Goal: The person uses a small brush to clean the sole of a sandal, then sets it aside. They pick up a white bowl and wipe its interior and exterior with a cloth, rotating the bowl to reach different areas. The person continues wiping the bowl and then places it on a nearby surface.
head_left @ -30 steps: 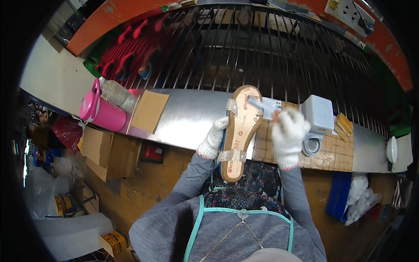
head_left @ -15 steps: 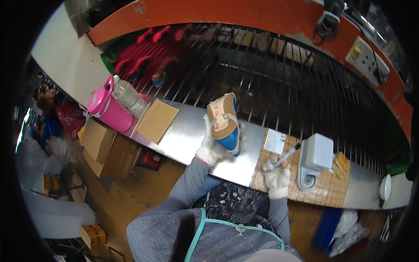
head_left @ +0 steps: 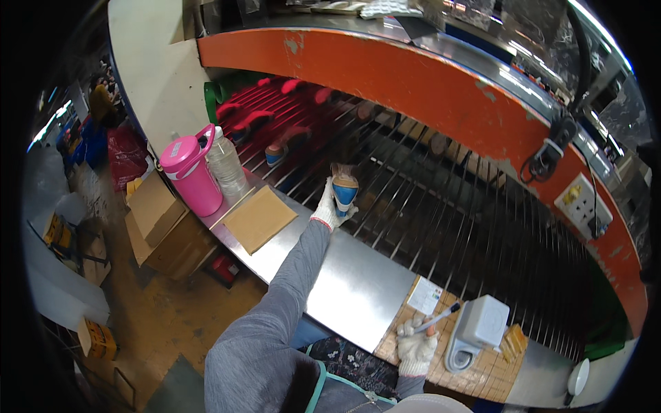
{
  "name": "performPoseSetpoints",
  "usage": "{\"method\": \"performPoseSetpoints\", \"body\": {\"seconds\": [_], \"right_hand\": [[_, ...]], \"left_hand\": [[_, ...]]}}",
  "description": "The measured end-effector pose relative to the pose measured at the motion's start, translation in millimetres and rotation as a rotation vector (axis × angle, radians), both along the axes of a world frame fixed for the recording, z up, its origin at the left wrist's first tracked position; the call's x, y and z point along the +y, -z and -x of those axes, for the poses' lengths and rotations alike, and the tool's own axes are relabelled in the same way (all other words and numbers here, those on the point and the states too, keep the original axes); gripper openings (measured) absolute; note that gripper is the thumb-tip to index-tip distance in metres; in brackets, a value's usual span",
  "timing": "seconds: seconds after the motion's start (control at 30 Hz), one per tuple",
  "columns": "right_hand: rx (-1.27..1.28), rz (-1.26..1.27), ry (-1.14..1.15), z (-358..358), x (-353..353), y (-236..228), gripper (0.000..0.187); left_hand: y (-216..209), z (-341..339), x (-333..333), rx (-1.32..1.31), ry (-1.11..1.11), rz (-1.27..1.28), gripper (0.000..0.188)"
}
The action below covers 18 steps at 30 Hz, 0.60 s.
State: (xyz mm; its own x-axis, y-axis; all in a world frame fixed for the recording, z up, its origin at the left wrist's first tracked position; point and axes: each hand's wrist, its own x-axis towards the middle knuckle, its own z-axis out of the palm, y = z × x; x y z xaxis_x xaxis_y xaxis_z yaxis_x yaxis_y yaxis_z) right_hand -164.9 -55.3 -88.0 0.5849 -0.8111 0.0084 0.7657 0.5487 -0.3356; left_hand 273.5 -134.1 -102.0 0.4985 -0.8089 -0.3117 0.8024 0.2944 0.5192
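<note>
My left hand point(head_left: 329, 208), in a white knitted glove, is stretched out over the front of the metal rods with its fingers closed around a blue sandal point(head_left: 344, 191) with a tan, cork-like footbed. My right hand point(head_left: 417, 346), also gloved with a bare fingertip showing, rests over the bamboo mat point(head_left: 499, 375). It grips a brush point(head_left: 438, 317) with a pale handle and a dark tip. Beside that hand stands a grey-white dispenser point(head_left: 480, 323) with a round cup at its front. A printed card point(head_left: 424, 296) lies on the mat's far edge.
A conveyor of metal rods point(head_left: 392, 234) runs under an orange beam point(head_left: 385, 79), with shoes in red light at far left. A pink jug point(head_left: 193, 175), clear bottle point(head_left: 226, 165) and cardboard piece point(head_left: 260, 219) stand or lie on the left counter. A socket strip point(head_left: 584, 205) hangs at right.
My left hand has carried the sandal forward, from above the metal counter to over the rods, and turned it. My right hand still holds the brush beside the dispenser. The view has shifted.
</note>
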Motion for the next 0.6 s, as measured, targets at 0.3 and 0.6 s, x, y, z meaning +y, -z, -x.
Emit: {"method": "performPoseSetpoints", "body": {"seconds": [0.3, 0.6], "right_hand": [[0.071, 0.042, 0.03, 1, -4, 8, 0.023], [0.187, 0.053, 0.025, -4, -13, 23, 0.025]], "left_hand": [[-2, -19, 15, 0.24, -0.234, 0.08, 0.058], [-22, -22, 30, -0.055, -0.722, -0.123, 0.054]]}}
